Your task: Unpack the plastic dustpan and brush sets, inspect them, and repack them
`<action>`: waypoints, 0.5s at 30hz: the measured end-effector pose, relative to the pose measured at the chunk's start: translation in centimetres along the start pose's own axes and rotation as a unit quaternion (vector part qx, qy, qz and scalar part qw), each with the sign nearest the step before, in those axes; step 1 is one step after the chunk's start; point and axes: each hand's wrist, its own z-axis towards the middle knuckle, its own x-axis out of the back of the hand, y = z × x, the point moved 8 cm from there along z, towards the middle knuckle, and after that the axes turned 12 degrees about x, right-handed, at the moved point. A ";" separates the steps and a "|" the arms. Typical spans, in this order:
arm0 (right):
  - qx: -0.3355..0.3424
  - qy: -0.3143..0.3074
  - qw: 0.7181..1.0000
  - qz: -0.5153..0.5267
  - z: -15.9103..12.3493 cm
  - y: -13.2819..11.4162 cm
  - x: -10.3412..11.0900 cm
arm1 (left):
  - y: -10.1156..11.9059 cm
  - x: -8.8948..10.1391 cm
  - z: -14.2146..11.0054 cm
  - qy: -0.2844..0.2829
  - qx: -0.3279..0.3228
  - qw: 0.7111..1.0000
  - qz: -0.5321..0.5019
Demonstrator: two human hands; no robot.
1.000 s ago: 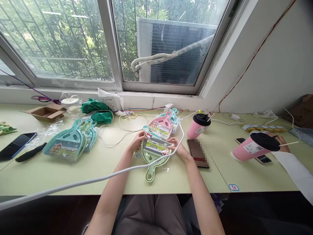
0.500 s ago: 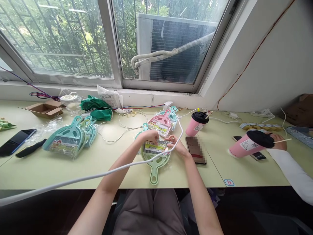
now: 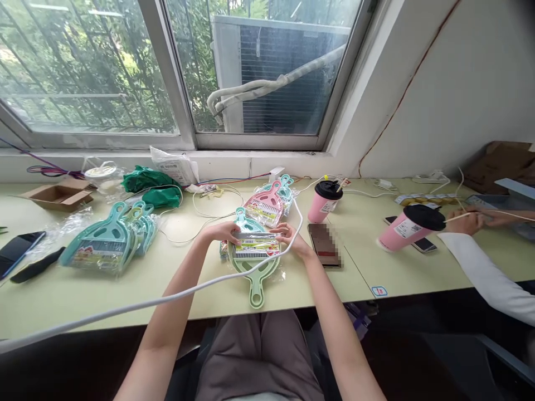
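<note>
A green dustpan (image 3: 256, 272) with a brush and a printed label lies in clear wrap before me, its handle pointing toward my body. My left hand (image 3: 222, 233) is closed on its upper left corner, thumb on top. At the upper right corner, my right hand (image 3: 287, 234) pinches the wrapped edge with bent fingers. Partly beneath and behind this set is a blue dustpan (image 3: 248, 224). Just beyond lies a wrapped pink dustpan (image 3: 264, 205), with more blue ones behind it. A white cable (image 3: 200, 286) crosses in front of my view and over the green dustpan.
Wrapped blue dustpans (image 3: 100, 239) are piled at left, near a black-handled object (image 3: 37, 266) and a phone (image 3: 19, 250). A phone (image 3: 324, 245) and a pink cup (image 3: 325, 201) stand right of my hands. Farther right are another pink cup (image 3: 407, 229) and a co-worker's hand (image 3: 463, 223).
My hands have spread from the middle of the brush to the two upper corners of the green dustpan set. The camera has turned slightly right, and the co-worker's hand has shifted.
</note>
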 end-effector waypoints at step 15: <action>0.015 0.015 0.998 0.060 -0.1 -1.0 0.2 | -0.9 1.8 -0.3 -0.007 -0.024 0.965 -0.262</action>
